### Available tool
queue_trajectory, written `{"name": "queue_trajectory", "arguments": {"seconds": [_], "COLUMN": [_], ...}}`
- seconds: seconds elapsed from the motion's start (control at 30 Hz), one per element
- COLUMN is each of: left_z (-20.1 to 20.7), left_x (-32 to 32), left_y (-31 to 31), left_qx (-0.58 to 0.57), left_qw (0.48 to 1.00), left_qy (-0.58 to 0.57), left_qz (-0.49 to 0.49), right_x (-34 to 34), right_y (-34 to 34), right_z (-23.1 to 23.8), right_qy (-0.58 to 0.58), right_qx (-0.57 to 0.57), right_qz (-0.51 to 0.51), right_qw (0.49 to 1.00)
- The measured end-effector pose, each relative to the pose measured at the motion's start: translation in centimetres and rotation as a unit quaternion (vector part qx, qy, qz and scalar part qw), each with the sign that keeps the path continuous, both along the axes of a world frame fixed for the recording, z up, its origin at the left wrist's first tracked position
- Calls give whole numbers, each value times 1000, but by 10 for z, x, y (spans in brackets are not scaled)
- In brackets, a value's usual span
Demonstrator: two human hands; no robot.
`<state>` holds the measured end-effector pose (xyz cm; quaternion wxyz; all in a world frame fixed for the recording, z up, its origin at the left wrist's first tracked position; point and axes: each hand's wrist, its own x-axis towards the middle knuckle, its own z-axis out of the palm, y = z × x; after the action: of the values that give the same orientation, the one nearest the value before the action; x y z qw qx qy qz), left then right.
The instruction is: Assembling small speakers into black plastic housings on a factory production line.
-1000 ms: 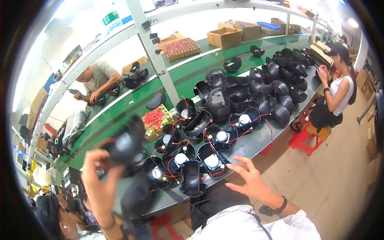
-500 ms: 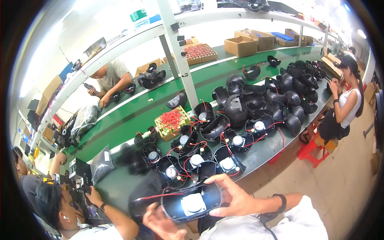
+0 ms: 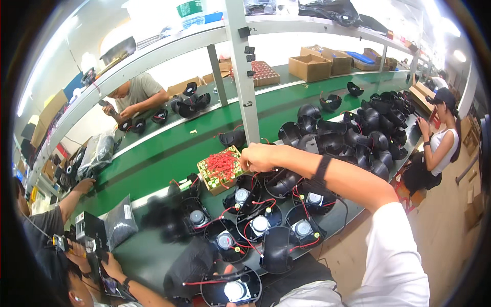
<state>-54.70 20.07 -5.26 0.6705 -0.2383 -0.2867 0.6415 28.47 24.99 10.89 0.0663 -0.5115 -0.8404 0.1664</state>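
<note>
In my left hand [image 3: 228, 269] is a black plastic housing [image 3: 212, 293] with a bright square-framed speaker [image 3: 236, 291] and a red wire; the housing hides most of that hand. My right hand [image 3: 259, 157] reaches across to the right edge of a small box [image 3: 219, 190]. Its fingers are bent together there, and what they pinch, if anything, is hidden. The box holds small green-yellow cylinders and a heap of red wires [image 3: 223, 165]. Several half-round housings with silver speakers [image 3: 260, 224] and red leads lie below my right forearm.
Black curved shells [image 3: 335, 134] are piled on the right of the bench. A green conveyor belt [image 3: 163, 153] runs behind, with a shelf post [image 3: 243, 77] close to my right hand. Co-workers sit at the left, across the belt and at far right. A grey bag [image 3: 121, 223] lies left.
My right hand has left the speaker housing and moved up and away to the box of red wires. The housing has come lower and nearer to me, with my left hand still at it.
</note>
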Motion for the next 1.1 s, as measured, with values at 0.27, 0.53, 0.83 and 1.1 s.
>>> {"name": "queue_trajectory", "arguments": {"seconds": [0.27,0.53,0.83,1.1], "left_z": [-60,-56,-57,-50], "left_x": [2,6,34,30], "left_y": [72,79,58,56], "left_qx": [-128,-42,-158,-83], "left_qw": [965,947,924,990], "left_qy": [230,316,340,109], "left_qz": [1,-53,75,20], "right_x": [13,13,7,17], "right_y": [26,23,18,9], "right_z": [-49,-78,-99,-6], "right_qy": [45,-226,-268,-27], "right_qx": [-126,129,156,180], "right_qz": [2,28,80,-38], "right_qw": [991,965,947,983]}}
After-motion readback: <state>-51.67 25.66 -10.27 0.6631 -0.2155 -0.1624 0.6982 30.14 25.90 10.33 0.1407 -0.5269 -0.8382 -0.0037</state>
